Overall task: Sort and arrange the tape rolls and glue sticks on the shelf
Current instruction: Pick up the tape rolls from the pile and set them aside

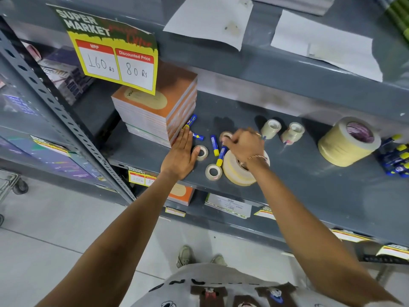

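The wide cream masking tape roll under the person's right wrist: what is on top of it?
A blue and yellow glue stick leans on the wide cream masking tape roll. The right hand covers its far side.

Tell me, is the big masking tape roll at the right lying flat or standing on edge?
Lying flat: the big masking tape roll rests on the shelf with its core hole facing up.

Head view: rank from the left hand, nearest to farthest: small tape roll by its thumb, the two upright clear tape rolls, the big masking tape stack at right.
1. Small tape roll, right beside the left hand, at its thumb.
2. Two upright clear tape rolls, farther back on the shelf, beyond the right hand.
3. Big masking tape stack, far right.
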Tool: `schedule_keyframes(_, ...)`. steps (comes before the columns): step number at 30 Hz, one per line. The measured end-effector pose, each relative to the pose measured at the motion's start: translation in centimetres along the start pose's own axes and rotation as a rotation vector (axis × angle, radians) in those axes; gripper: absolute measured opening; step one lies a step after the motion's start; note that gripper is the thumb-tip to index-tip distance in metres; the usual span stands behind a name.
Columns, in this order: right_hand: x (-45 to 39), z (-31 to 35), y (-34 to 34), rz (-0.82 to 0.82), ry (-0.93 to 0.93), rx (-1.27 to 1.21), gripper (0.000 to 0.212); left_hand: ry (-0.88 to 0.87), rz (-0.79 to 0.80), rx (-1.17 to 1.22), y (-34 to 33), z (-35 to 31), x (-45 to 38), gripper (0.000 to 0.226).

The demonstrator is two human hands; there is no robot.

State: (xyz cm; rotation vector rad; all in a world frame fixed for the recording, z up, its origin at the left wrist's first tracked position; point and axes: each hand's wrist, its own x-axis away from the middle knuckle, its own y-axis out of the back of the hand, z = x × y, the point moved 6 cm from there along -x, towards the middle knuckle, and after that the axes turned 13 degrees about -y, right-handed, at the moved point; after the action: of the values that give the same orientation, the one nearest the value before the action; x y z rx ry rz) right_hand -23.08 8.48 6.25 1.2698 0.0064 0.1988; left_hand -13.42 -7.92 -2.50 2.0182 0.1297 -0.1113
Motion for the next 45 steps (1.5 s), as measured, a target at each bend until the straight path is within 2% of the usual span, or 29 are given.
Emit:
schedule_keyframes(2, 1.7, -2.4, 0.8, 0.001, -0.006, 0.049, 0.052, 0.018, -0.024, 0.015, 0.0, 0.1, 0.2, 0.066)
schedule_keyframes(4, 3.6, -3.8, -0.1, 0.081, 0.006, 0.176, 0.051, 0.053, -0.053, 0.031, 0.1, 0.2, 0.4, 0.066)
schedule_keyframes(8, 5.8, -4.1, -2.6, 0.142, 0.024, 0.295, 0.068, 0.076, -0.022, 0.02, -0.1, 0.1, 0.4, 0.066)
schedule_keyframes(13, 7.0, -3.5, -3.3, 0.093, 0.041, 0.24, 0.054, 0.073, 0.009, 0.013, -0.3, 0.0, 0.4, 0.066)
schedule_keyframes(21, 7.6, -3.2, -3.4, 0.066, 0.0, 0.233, 0.046, 0.121, -0.02, -0.019, -0.3, -0.2, 1.0, 0.064)
schedule_keyframes(28, 7.3, -5.4, 0.0, -0.005, -0.071, 0.105, 0.039, 0.157, -0.028, -0.079, -0.5, -0.1, 1.0, 0.06)
schedule_keyframes(33, 5.8, -9.6, 4.5, -0.107, -0.166, 0.015, 0.035, 0.146, -0.007, -0.09, -0.8, 0.3, 1.0, 0.061)
schedule_keyframes(36, 4.4, -12.7, 6.2, -0.116, -0.231, 0.007, 0.041, 0.142, 0.044, -0.113, -1.1, 0.4, 0.9, 0.064)
schedule_keyframes(40, 3.7, -17.2, 5.3, -0.128, -0.389, 0.034, 0.045, 0.135, 0.075, -0.139, -1.4, 0.4, 0.8, 0.065)
schedule_keyframes(45, 3.7, -23.7, 4.8, -0.166, -0.593, 0.076, 0.04, 0.14, 0.074, -0.127, -1.3, 0.3, 1.0, 0.062)
